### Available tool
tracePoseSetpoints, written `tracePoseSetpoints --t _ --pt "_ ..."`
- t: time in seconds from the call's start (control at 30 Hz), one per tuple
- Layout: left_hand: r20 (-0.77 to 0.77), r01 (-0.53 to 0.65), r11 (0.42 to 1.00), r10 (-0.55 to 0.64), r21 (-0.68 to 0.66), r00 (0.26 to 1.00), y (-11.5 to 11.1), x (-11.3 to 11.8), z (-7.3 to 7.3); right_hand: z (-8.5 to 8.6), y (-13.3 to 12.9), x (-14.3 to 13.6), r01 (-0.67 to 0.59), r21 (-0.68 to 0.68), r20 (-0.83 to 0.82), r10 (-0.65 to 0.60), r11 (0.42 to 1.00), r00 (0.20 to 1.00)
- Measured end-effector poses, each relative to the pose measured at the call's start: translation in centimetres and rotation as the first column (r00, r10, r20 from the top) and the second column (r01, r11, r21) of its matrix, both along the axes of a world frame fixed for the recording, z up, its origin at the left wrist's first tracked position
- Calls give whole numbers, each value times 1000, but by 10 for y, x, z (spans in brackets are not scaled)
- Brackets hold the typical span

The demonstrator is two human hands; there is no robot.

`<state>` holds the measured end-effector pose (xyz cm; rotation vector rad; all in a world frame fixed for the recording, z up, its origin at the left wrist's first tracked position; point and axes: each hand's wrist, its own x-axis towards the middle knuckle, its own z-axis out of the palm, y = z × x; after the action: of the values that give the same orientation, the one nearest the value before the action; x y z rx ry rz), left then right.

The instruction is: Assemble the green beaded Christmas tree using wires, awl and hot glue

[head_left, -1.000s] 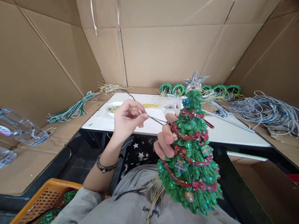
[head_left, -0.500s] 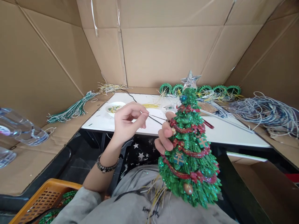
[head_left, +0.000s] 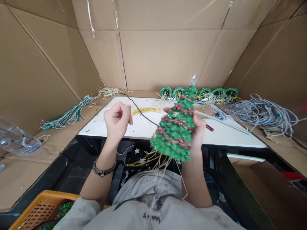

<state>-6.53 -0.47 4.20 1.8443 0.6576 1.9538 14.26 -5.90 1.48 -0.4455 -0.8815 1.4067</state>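
Ideally, you keep your left sleeve point(head_left: 83, 209) clear of the orange basket point(head_left: 39, 210), which sits below and left of your left grip point(head_left: 117, 118). That grip is curled closed, back from the work; whether anything thin is pinched inside, you cannot tell. Your left forearm point(head_left: 96, 188) rises from the lower left, wrist nearly straight, a good pose for reaching across.

Just right of that grip and farther off, yellow wires point(head_left: 151, 110) lie on the white surface point(head_left: 141, 129); a black cable point(head_left: 136, 106) runs past them toward the tree, so avoid dragging it.

Between your grips, nearer the right one, the Christmas tree figurine point(head_left: 176, 131) is held in the air, its star point(head_left: 193, 80) up and leaning right. Loose wires point(head_left: 160, 161) hang from its base toward your shirt; let them fall freely, since a tug would probably strain them.

Your right grip point(head_left: 199, 126) grasps the tree, thumb side at its right edge, a fingertip showing past the left. Press firmly on the body rather than the ribbon trim, which could rub. Your right forearm point(head_left: 198, 182) stands nearly vertical beneath, supporting the weight well.
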Motion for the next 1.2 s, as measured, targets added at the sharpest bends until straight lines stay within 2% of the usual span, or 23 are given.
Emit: tracePoseSetpoints --t 0.1,0.27,0.33,0.4,0.5,0.6,0.8,0.9,1.0,1.1,1.2 --pt "-105 -35 999 35 -3 994 -2 3 -2 1 5 -10 318 96 -52 -314 943 948" --pt "-245 117 991 -130 -66 961 -19 9 2 -3 14 -13 501 135 24 -509 855 861" --pt "-343 145 987 -158 -62 926 -29 13 4 -3 13 -14 533 154 53 -545 832 836" --pt "-428 167 986 -150 1 891 -36 16 6 -3 12 -14 565 194 80 -587 802 805" --pt "-521 170 969 -54 178 852 -40 18 6 -3 10 -16 617 253 118 -657 745 745" --pt "-571 149 936 63 318 819 -38 19 4 -4 12 -16 639 274 133 -686 719 715" --pt "-640 108 886 236 450 731 -31 18 -1 -6 13 -18 672 316 160 -736 670 658" --pt "-674 107 875 280 473 684 -30 18 -2 -5 12 -19 705 324 181 -773 631 608" --pt "-696 123 877 276 464 663 -30 19 -4 -4 12 -19 722 351 201 -801 596 563" --pt "-664 102 915 205 392 719 -31 21 -5 -5 12 -19 730 347 196 -806 589 558" --pt "-642 78 977 69 197 764 -30 25 -7 -8 14 -21 737 281 160 -787 615 596"
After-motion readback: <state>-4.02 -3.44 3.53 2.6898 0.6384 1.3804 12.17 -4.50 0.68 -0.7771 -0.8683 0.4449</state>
